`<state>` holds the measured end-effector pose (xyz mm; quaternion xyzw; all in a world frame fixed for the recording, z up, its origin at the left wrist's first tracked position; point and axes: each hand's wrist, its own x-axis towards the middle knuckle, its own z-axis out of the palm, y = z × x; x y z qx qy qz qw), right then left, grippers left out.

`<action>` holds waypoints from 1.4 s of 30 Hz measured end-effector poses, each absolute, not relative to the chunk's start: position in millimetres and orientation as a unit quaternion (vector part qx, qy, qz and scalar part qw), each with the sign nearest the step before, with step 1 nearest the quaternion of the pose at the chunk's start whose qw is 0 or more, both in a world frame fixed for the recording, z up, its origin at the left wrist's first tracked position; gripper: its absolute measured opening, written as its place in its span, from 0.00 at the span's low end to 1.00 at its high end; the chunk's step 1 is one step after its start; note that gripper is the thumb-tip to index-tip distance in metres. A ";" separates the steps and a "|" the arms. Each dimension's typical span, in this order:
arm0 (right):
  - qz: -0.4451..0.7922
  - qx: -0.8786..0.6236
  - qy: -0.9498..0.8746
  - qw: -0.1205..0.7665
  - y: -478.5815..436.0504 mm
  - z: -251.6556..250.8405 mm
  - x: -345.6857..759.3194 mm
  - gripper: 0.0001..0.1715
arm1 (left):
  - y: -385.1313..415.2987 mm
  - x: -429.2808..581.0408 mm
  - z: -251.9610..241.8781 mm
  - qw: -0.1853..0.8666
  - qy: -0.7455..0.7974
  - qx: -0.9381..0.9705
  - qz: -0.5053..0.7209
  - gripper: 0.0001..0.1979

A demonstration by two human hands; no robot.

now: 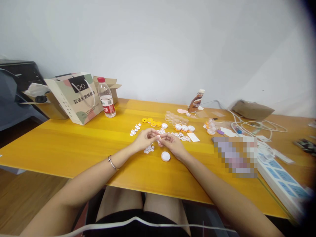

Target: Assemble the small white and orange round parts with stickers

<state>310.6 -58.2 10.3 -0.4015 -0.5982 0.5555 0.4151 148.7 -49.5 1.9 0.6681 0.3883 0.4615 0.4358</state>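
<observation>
My left hand [144,139] and my right hand [172,144] meet above the yellow table [74,144], fingertips pinched together on a tiny white piece [158,137] between them. A bracelet circles my left wrist. Just below the hands lie a cluster of small white discs [149,149] and one larger white round cap [165,156]. Beyond the hands lie more small white pieces [135,129], yellow rings [150,121], orange-and-white caps [184,128] and clear round parts [175,118].
A paper bag [76,97], a cardboard box and a water bottle [106,97] stand at the back left. A brown drink bottle [196,101] is at the back centre. Cables [251,126], a brown bag and a long white box [278,177] fill the right side.
</observation>
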 end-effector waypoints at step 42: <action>0.407 -0.342 -0.838 0.123 -53.7 27.2 344.7 0.17 | -71.0 151.2 15.2 0.223 0.273 0.883 0.311 0.10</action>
